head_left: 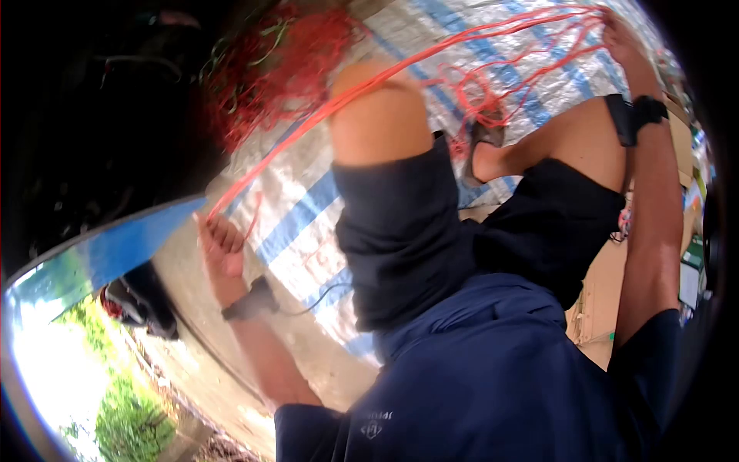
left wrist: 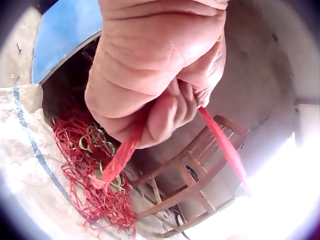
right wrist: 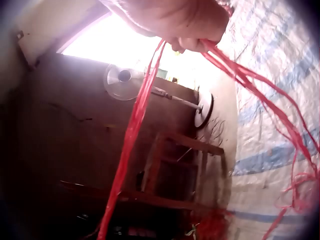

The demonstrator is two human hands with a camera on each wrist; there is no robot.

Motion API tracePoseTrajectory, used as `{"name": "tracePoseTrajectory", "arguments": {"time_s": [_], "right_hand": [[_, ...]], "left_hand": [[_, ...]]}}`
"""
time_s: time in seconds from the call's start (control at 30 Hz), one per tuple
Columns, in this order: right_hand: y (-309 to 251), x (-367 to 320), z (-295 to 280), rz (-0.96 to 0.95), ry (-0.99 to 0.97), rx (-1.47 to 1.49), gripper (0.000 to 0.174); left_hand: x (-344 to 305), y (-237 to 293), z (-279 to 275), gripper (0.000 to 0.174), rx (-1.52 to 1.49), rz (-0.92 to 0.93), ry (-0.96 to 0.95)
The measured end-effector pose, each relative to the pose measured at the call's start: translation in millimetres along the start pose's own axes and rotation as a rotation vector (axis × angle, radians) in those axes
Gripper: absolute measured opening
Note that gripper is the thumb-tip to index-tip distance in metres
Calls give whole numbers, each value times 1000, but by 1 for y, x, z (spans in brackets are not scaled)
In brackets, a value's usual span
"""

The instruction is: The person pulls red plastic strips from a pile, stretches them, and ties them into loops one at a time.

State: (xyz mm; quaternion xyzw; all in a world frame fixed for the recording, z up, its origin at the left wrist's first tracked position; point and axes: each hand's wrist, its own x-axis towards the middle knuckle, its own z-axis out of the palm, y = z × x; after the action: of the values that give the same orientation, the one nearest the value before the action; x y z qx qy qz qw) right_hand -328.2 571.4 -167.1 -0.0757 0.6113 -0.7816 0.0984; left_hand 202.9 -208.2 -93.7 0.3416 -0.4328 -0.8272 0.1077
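Note:
A bundle of red plastic twine (head_left: 369, 85) runs taut between the two hands, passing over the person's bent knee. My left hand (head_left: 223, 250) grips one end with curled fingers. In the left wrist view that hand (left wrist: 155, 55) has a flattened red strand (left wrist: 125, 155) coming out on each side. At the far upper right, my right hand (head_left: 625, 46) holds the other end. Several strands (right wrist: 131, 135) hang from it in the right wrist view, and looser loops (head_left: 477, 92) trail down to the sheet near a foot.
A tangled red pile (head_left: 285, 69) with a few green strips lies beyond the knee. Blue-and-white striped sheeting (head_left: 304, 212) covers the ground. Around it are a wooden chair (left wrist: 190, 187), a standing fan (right wrist: 125, 82), a blue panel (head_left: 154, 231) and cardboard (head_left: 604, 300).

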Motion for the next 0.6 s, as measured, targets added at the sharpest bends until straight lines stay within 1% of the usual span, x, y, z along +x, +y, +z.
{"name": "tracePoseTrajectory", "arguments": {"time_s": [0.03, 0.07, 0.1, 0.13, 0.17, 0.2, 0.23, 0.27, 0.3, 0.37, 0.4, 0.47, 0.5, 0.53, 0.57, 0.6], "right_hand": [[-8, -16, 50, -34, -195, -4, 23], [-18, -28, 100, 134, -40, -46, 23], [-31, -39, 152, 303, 119, -78, 23], [-48, -51, 203, 352, 117, -295, 28], [-64, -66, 242, 404, 111, -510, 35], [-75, -86, 264, 357, 80, -562, 38], [-82, -98, 274, 310, 41, -611, 42], [-81, -106, 258, 175, -224, -488, 41], [-83, -105, 257, 174, -218, -493, 41], [-83, -98, 256, 223, -311, -822, 41], [-81, -101, 255, 132, -316, -868, 39], [-87, -109, 254, 114, -337, -820, 37], [-90, -114, 256, 94, -364, -768, 36], [-95, -124, 264, 87, -342, -625, 36], [-99, -126, 270, 90, -336, -623, 36], [-102, -124, 277, 161, -304, -651, 37]], "left_hand": [[3, 5, -3, 42, -87, -91, -56], [6, 6, 0, 38, -91, -41, 7], [6, 10, 5, 34, -154, -51, -187], [5, 14, 11, 30, -161, -56, -248], [5, 18, 22, 27, -168, -56, -305], [2, 23, 41, 27, -179, -62, -320], [-7, 29, 63, 25, -205, -65, -325], [-17, 35, 82, 24, -228, -67, -330], [-24, 39, 99, 24, -230, -71, -336], [-35, 44, 129, 23, -264, -4, -475], [-38, 47, 142, 23, -264, -8, -479], [-41, 50, 163, 21, -343, 57, -540], [-41, 50, 171, 21, -342, 54, -543], [-40, 48, 179, 21, -352, 57, -613], [-39, 47, 189, 21, -361, 58, -681], [-40, 44, 202, 21, -375, 44, -673]]}}
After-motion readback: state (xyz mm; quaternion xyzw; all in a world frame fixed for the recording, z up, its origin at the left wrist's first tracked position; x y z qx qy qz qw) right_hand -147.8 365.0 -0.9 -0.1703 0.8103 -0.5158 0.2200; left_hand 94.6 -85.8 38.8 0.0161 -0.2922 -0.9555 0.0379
